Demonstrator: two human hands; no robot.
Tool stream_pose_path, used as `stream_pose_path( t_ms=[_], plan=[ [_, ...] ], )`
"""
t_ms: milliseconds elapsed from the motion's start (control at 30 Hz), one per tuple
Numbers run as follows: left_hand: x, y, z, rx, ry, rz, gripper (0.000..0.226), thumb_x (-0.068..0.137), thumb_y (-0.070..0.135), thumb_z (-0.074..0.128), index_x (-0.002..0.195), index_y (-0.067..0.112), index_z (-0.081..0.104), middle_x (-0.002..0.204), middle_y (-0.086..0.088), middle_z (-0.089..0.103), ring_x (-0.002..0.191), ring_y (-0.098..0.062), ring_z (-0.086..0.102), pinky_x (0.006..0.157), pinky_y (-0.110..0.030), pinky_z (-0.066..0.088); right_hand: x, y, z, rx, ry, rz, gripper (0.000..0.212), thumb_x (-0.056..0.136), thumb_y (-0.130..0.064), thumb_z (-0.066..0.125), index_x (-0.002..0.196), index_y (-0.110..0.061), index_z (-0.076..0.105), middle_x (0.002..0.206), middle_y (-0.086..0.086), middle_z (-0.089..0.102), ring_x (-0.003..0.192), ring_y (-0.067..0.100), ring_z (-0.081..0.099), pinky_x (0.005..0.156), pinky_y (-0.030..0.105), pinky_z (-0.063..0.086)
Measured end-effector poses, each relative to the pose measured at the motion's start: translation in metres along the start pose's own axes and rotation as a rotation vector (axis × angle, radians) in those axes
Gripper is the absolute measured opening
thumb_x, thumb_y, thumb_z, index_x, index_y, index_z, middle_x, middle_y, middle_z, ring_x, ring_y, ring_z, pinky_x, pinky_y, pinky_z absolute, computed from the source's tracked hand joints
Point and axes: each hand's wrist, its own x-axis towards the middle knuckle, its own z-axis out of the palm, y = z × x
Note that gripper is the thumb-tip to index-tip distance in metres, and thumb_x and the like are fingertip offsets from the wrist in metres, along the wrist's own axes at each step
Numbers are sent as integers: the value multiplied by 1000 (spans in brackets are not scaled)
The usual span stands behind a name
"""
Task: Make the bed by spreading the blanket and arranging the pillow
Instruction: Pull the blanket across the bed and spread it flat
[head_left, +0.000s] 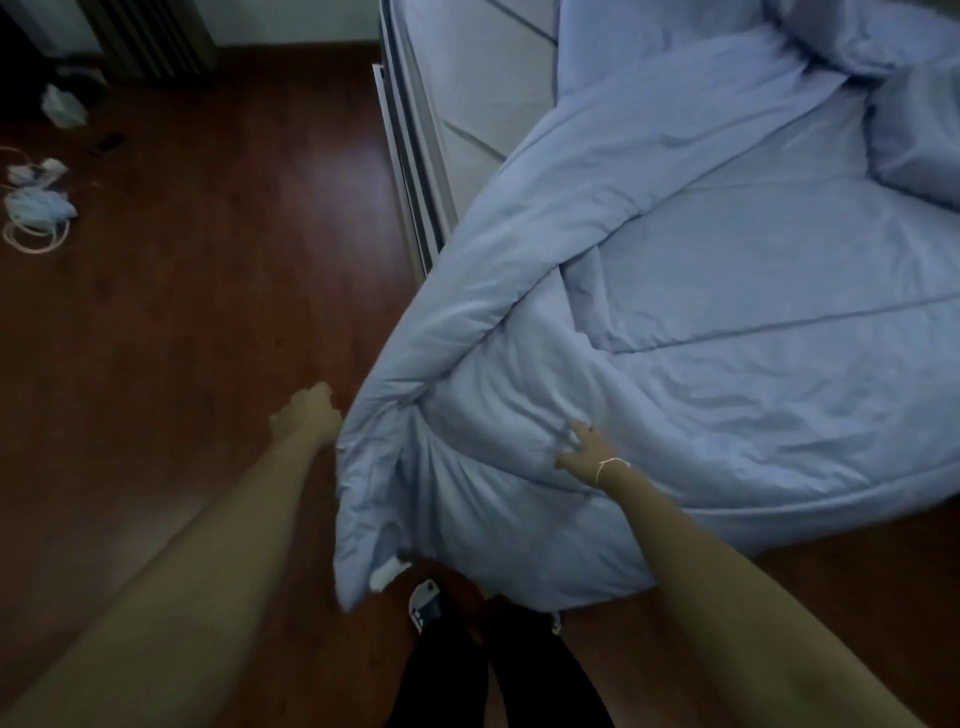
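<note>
A pale blue quilted blanket lies rumpled over the bed, and its near corner hangs down to the floor in front of my legs. My left hand is closed on the bunched left edge of that corner. My right hand, with a thin bracelet at the wrist, pinches a fold on top of the blanket. A blue pillow sits at the far right, partly cut off by the frame edge.
The bare mattress and bed frame edge show at top centre. Dark wooden floor spreads to the left, with cables and small white items on it. A slipper lies by my feet.
</note>
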Motion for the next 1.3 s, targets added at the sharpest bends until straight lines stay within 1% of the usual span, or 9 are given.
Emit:
stream_pose_path(
  t_ms=[167,267,367,467,600,933,1033,1167,1300],
  plan=[
    [-2,41,3,38,-42,128,42,91,31,52,131,18,47,135,-13,48,124,-33,48,101,-47,38,-10,3,0,-47,362,-57,52,83,-21,59,133,-17,46,137,17,47,122,36,47,101,39,39],
    [-8,67,0,65,-19,203,44,93,32,50,134,19,43,135,-12,46,124,-33,48,101,-47,37,-11,0,-20,-75,542,-79,59,82,-20,60,138,-21,40,149,17,26,133,37,33,107,43,33],
    [-12,92,-4,105,6,291,42,93,31,48,133,18,42,134,-13,45,122,-35,49,98,-48,38,-4,-6,-44,-142,477,-7,78,84,-28,61,147,-33,15,159,7,-2,145,33,6,115,50,22],
    [-10,107,-6,137,21,327,42,93,30,46,133,18,41,133,-14,44,120,-35,48,97,-48,39,7,-12,-53,-193,313,55,85,86,-35,59,148,-38,1,158,3,13,146,32,9,113,60,12],
    [-11,136,1,105,54,375,46,94,30,46,138,17,39,137,-15,42,122,-36,45,98,-48,38,22,-1,-51,-206,238,-7,68,88,-31,56,144,-36,19,139,8,45,129,31,43,110,62,16],
    [50,217,13,86,43,591,50,91,35,51,135,14,38,140,-17,39,125,-36,39,102,-49,35,35,-8,-26,-82,423,-68,68,86,-24,57,145,-34,24,130,11,48,110,36,53,94,47,44],
    [89,254,20,91,33,676,59,91,39,52,139,13,32,144,-20,32,127,-39,35,101,-52,34,40,-14,-7,-60,490,-18,56,90,-17,52,142,-32,37,130,4,56,116,30,53,103,48,35],
    [144,284,41,136,-8,744,78,92,44,51,151,24,3,157,-24,-6,141,-47,8,113,-58,17,52,-18,23,-99,536,81,45,94,-19,46,138,-28,43,133,-1,55,129,24,42,111,53,17],
    [178,278,29,227,24,874,58,99,8,31,149,33,16,152,-26,20,126,-48,39,103,-55,38,55,-25,28,-75,535,160,45,95,-17,43,139,-28,43,143,-1,47,138,26,30,113,53,12]
  ],
)
